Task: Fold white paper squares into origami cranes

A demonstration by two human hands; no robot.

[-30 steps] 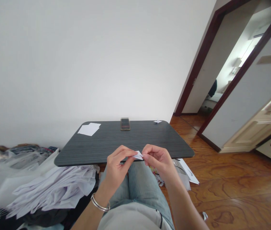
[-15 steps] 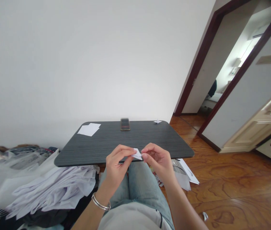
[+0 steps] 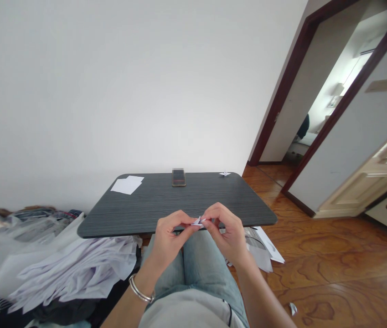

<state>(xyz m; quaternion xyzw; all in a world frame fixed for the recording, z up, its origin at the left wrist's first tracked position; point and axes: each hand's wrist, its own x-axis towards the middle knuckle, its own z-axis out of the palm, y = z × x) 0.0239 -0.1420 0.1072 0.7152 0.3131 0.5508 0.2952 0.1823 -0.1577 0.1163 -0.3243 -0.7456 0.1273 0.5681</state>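
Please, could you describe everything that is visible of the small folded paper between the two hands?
The folded paper is small and white, with pointed flaps. It is held near the front edge of the dark tabletop, one end pinched by the left hand, the other by the right hand, thumb against fingers. Both ends are partly covered, so its full shape cannot be told.

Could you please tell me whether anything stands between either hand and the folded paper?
Nothing visible does: the left hand and right hand both pinch the folded paper directly. The phone and white sheets sit farther back on the table.
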